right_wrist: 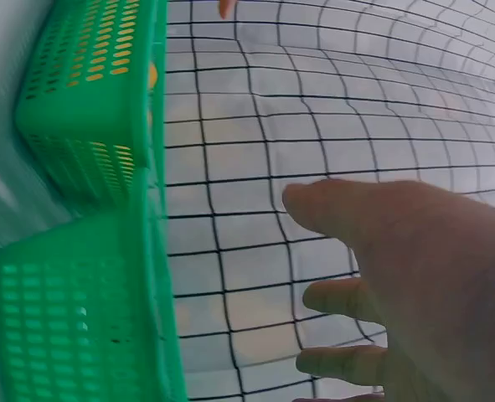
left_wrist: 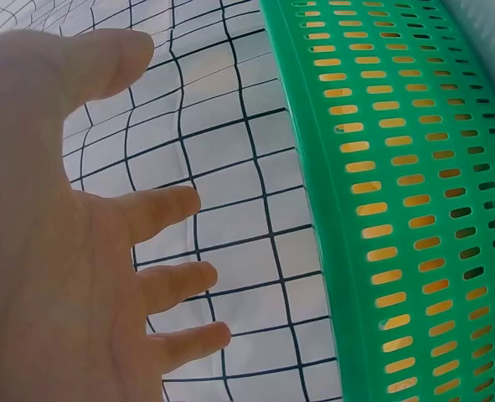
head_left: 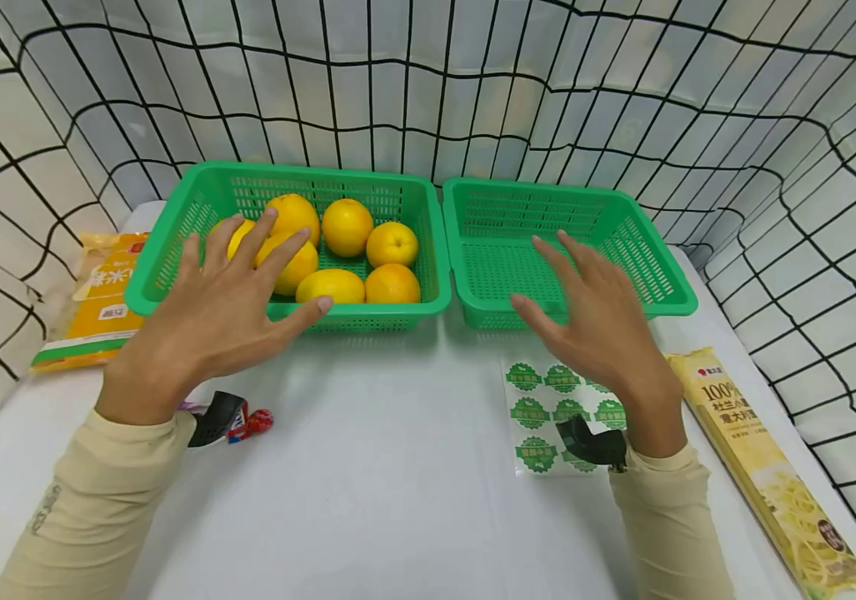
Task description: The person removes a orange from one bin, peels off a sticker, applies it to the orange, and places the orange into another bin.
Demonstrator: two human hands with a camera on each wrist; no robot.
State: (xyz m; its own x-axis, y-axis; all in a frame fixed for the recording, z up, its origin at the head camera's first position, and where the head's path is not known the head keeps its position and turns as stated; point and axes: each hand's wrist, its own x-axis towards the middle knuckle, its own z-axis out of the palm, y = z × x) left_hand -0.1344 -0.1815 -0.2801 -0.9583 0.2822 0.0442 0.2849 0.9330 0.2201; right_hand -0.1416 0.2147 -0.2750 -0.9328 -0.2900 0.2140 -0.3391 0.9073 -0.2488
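My left hand point(head_left: 225, 304) hovers with spread fingers over the front left of a green basket point(head_left: 437, 250) that holds several oranges point(head_left: 347, 227) and a lemon-like yellow fruit point(head_left: 332, 287). Nothing is in that hand, and it hides part of the basket and some fruit. My right hand point(head_left: 596, 308), also spread and holding nothing, is above the front of a second green basket point(head_left: 671, 287), which has no fruit showing in it. In the left wrist view the fingers point(left_wrist: 172, 209) stand apart from the perforated basket wall point(left_wrist: 381, 209). The right wrist view shows both baskets left of the hand point(right_wrist: 398, 276).
An orange-and-white food bag point(head_left: 101, 308) lies at the left. Beside my left wrist is a small red wrapper point(head_left: 251, 422). A sheet of green stickers point(head_left: 528, 412) lies under my right wrist, with a long yellow noodle pack point(head_left: 765, 467) farther right. Black wire mesh point(head_left: 367, 92) encloses the table.
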